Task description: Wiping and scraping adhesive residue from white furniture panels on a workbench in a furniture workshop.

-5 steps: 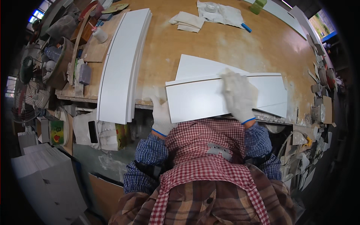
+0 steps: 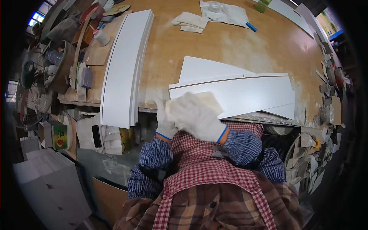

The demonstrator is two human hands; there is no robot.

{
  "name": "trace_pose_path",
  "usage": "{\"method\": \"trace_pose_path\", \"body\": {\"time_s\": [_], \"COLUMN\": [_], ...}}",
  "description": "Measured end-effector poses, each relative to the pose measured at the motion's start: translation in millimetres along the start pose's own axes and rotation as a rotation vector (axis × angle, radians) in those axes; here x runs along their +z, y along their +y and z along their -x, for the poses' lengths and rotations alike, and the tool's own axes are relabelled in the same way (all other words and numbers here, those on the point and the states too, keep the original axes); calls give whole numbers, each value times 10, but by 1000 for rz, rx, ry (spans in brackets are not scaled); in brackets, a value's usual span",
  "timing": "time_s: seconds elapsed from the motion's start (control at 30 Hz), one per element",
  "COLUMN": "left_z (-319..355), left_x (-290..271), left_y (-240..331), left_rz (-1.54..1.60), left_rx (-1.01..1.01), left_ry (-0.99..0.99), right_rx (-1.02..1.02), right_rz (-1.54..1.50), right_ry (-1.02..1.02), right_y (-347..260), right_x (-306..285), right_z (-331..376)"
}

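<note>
White board panel (image 2: 237, 94) lies flat at near edge of wooden workbench (image 2: 230, 42), atop second white panel (image 2: 203, 69). Risk: panel overhangs edge, hard push could tip it off. Right hand (image 2: 195, 115), gloved, pressed flat on pale sanding pad (image 2: 209, 101) at panel's left end. Left hand (image 2: 164, 119), gloved, fingers closed on that end's edge. Stack of long white boards (image 2: 126, 65) well left

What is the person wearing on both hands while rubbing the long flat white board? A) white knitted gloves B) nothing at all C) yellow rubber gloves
A: the right hand and left hand both wear white knitted gloves with blue-edged cuffs, at the near end of the long flat white board on the wooden workbench.
</note>
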State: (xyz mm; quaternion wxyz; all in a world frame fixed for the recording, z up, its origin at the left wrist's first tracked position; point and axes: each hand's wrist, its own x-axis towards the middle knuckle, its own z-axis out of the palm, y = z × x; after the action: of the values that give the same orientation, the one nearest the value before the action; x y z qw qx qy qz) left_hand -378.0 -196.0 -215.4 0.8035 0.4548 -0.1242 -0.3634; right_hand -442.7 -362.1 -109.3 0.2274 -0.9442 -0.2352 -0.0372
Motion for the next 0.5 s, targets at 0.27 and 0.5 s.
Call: {"method": "trace_pose_path", "body": {"time_s": [0.27, 0.5], "left_z": [67, 28], "left_x": [-197, -523], "left_y": [-114, -457], "left_rz": [96, -1223], "left_rx": [-126, -68], "left_ry": [174, 264], "right_rx": [273, 353], "right_rz": [269, 49], "right_ry": [288, 94], "right_y": [610, 188], "right_x": [-222, -224], "right_z": [306, -459]}}
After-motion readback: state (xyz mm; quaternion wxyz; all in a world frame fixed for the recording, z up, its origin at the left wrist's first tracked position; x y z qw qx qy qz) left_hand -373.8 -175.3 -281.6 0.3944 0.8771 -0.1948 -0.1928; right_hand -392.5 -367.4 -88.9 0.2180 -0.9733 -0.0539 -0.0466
